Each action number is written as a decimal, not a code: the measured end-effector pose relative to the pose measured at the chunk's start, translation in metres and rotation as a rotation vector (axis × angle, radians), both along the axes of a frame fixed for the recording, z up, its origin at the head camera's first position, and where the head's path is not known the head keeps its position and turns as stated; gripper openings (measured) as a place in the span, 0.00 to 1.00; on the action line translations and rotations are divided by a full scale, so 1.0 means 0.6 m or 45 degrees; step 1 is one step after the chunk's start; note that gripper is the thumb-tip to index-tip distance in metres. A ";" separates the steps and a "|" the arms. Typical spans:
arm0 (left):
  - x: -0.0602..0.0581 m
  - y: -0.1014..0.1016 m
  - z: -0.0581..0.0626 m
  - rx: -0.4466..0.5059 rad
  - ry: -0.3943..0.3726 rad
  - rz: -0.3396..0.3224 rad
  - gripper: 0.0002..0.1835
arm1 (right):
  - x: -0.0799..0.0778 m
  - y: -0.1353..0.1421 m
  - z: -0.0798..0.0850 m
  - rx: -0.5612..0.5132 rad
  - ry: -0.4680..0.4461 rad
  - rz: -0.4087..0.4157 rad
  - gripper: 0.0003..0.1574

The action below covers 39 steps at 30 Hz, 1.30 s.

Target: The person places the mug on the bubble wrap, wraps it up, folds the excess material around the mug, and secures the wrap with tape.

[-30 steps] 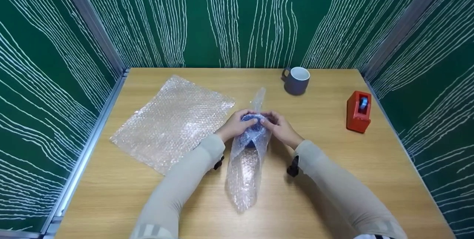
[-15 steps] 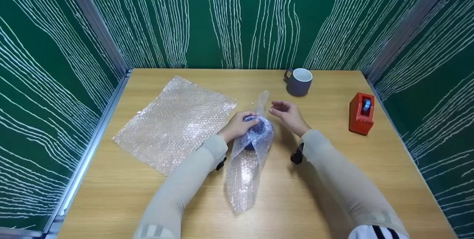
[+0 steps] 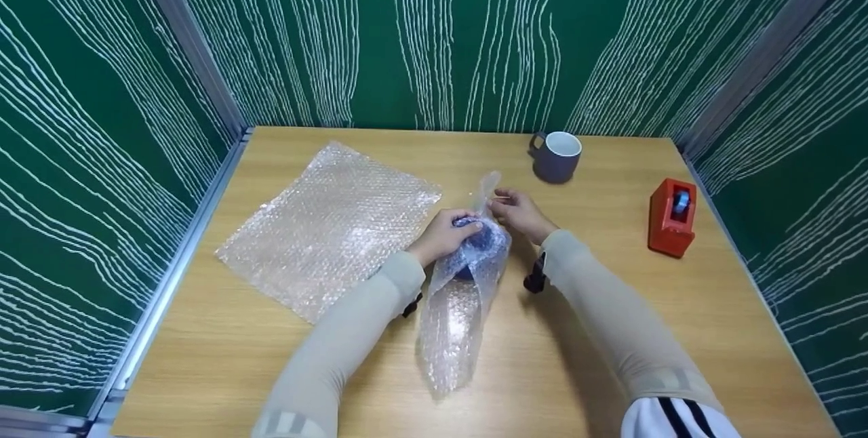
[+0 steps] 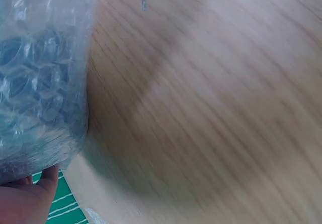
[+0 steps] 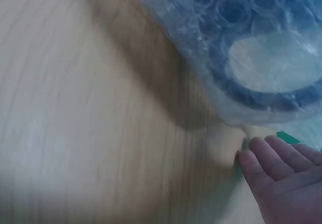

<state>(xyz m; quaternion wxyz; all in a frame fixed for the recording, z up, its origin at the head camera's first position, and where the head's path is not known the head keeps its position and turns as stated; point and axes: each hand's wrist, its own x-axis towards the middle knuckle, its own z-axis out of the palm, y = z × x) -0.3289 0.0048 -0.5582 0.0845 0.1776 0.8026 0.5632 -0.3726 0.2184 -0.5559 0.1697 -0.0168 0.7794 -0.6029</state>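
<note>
A blue mug (image 3: 483,239), partly covered by bubble wrap (image 3: 453,336), sits at the middle of the table. Its loop handle (image 5: 266,99) shows through the plastic in the right wrist view. My left hand (image 3: 442,236) grips the mug's left side, thumb on top of the wrap; its far fingers are hidden in the head view. Beside the narrow far tail of wrap (image 3: 488,187) is my right hand (image 3: 521,215). In the right wrist view its fingers (image 5: 274,158) look mostly straight, below the wrapped mug; whether they touch the plastic is unclear.
A flat bubble wrap sheet (image 3: 332,228) lies to the left. At the back right stands a dark grey mug (image 3: 556,160), white inside. A red tape dispenser (image 3: 671,217) is near the table's right edge. Green walls (image 3: 393,38) with white lines enclose the wooden table (image 3: 563,356).
My right hand left the mug's right side, lifted away to the right, then came back to the far tail of the wrap. My left hand keeps its hold. The head view shifted slightly.
</note>
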 end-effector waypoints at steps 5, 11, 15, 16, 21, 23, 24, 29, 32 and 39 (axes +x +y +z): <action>0.001 0.002 0.001 0.005 0.015 0.001 0.13 | -0.003 -0.002 -0.008 -0.033 -0.023 -0.032 0.40; 0.001 0.000 0.002 0.002 -0.001 -0.001 0.13 | -0.006 -0.002 -0.009 -0.084 -0.021 -0.080 0.32; 0.002 -0.001 0.003 -0.007 -0.009 0.004 0.14 | -0.003 0.003 0.000 -0.079 -0.034 -0.116 0.21; 0.002 -0.001 0.002 -0.009 -0.015 0.009 0.14 | -0.002 0.003 0.003 -0.074 -0.035 -0.123 0.17; 0.004 -0.001 0.000 -0.021 -0.028 0.048 0.15 | 0.012 0.006 0.016 -0.094 0.006 -0.130 0.06; 0.004 -0.001 -0.001 -0.027 -0.018 0.061 0.15 | 0.018 0.007 0.022 -0.086 0.049 -0.117 0.05; 0.004 0.000 -0.001 -0.030 -0.010 0.066 0.15 | 0.021 0.007 0.026 -0.081 0.073 -0.108 0.06; 0.008 0.002 -0.002 -0.035 0.026 0.091 0.14 | 0.032 0.007 0.035 -0.023 0.173 -0.082 0.11; 0.011 0.004 0.000 -0.031 0.036 0.110 0.13 | 0.036 0.007 0.039 0.044 0.223 -0.047 0.12; 0.018 0.007 0.002 0.029 0.079 0.192 0.13 | 0.056 0.003 0.043 0.108 0.415 0.093 0.13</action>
